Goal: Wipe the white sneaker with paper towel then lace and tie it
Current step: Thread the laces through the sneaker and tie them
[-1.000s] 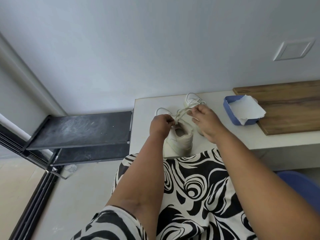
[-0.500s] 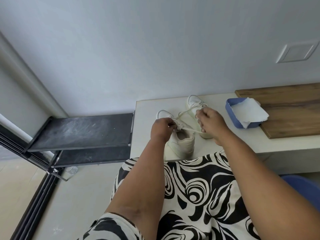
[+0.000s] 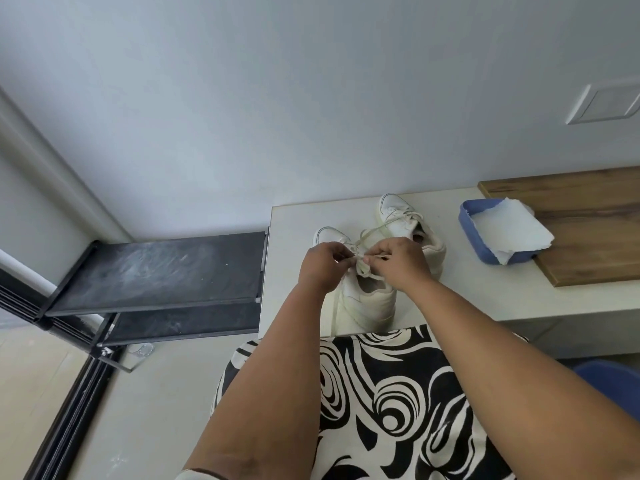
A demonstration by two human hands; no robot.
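Two white sneakers stand on the white counter [image 3: 298,220]. The near sneaker [image 3: 367,299] points away from me, heel toward my lap. Over its tongue, my left hand [image 3: 322,263] and my right hand [image 3: 398,261] each pinch a part of its white lace [image 3: 362,268], fingertips almost touching. A lace loop [image 3: 370,233] rises behind my hands. The second sneaker [image 3: 401,216] sits behind and to the right, partly hidden by my right hand. A white paper towel [image 3: 509,230] lies in a blue tray [image 3: 471,233].
A wooden board [image 3: 588,230] lies on the counter at the right, under the tray's far side. A dark metal shelf rack [image 3: 156,268] stands left of the counter. My lap in black-and-white patterned cloth [image 3: 381,393] fills the foreground. A wall plate [image 3: 606,102] sits upper right.
My right hand has moved left toward my left hand, bringing the lace ends together over the tongue. The view has shifted slightly.
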